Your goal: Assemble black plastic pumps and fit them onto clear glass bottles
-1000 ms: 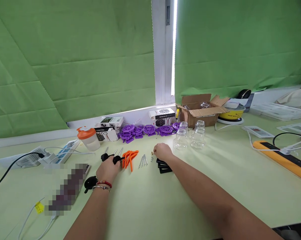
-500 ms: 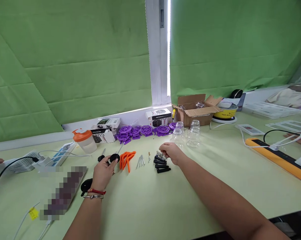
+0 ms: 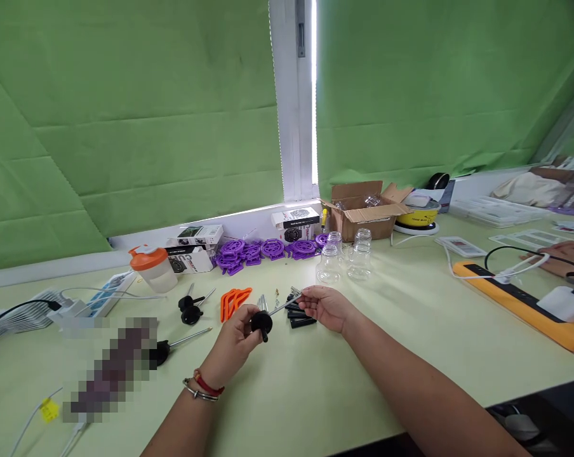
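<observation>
My left hand (image 3: 230,350) is closed on a black round knob-like part (image 3: 262,324) with a thin metal rod (image 3: 284,306) pointing up and right. Thumb and fingers of my right hand (image 3: 329,309) pinch at the rod's tip; anything small between them is hidden. Just beside that hand lie black tapered pieces (image 3: 302,322) and small metal springs (image 3: 294,291). Orange angled pieces (image 3: 233,303), long metal bolts (image 3: 262,302) and tiny brass-coloured parts (image 3: 277,295) lie beyond my left hand. More black parts with rods (image 3: 192,313) rest to the left.
Purple plastic parts (image 3: 272,249) line the back, beside printed boxes (image 3: 192,259). Glass jars (image 3: 329,263) stand before an open carton (image 3: 370,222). An orange-lidded shaker (image 3: 152,270) is left; an orange power strip (image 3: 520,308) lies right, near another person's hand (image 3: 560,257).
My left hand has lifted a black part with its rod from the left and brought it to the middle. My right hand has left the springs and meets the rod's tip.
</observation>
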Action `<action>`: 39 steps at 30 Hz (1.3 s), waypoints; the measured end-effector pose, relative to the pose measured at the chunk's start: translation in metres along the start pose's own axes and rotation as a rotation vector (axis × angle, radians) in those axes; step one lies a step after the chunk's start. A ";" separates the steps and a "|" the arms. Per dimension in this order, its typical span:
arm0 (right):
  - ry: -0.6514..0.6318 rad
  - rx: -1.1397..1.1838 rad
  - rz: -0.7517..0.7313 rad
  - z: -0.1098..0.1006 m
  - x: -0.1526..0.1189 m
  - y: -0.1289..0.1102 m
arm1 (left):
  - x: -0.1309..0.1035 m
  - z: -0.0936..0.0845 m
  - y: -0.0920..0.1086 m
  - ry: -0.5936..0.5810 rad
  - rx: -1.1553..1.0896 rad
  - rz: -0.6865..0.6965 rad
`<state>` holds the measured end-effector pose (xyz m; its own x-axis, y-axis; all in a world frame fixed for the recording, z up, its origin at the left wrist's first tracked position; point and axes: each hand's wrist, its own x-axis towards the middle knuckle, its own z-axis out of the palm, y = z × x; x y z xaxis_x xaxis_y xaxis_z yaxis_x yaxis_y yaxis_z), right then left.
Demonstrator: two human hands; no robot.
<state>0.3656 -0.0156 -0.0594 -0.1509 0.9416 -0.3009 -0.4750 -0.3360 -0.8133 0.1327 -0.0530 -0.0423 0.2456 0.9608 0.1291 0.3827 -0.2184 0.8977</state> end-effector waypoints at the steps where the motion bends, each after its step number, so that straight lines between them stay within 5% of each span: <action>1: -0.011 0.011 0.001 0.000 0.000 0.000 | 0.000 0.000 -0.003 -0.025 -0.012 0.012; 6: -0.020 0.062 -0.032 0.000 0.000 0.003 | 0.003 0.000 -0.011 -0.103 -0.035 0.047; 23: -0.011 -0.003 -0.067 -0.002 0.002 0.003 | 0.008 -0.003 -0.026 -0.074 0.018 0.080; 34: 0.016 0.010 -0.099 0.002 0.004 0.012 | 0.004 0.001 -0.014 -0.140 -0.244 -0.054; 39: 0.021 0.023 -0.104 0.001 0.008 0.014 | 0.003 0.002 -0.013 -0.179 -0.567 -0.033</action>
<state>0.3575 -0.0130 -0.0725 -0.0819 0.9707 -0.2259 -0.5073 -0.2357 -0.8289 0.1304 -0.0474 -0.0545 0.4063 0.9112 0.0681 -0.1308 -0.0158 0.9913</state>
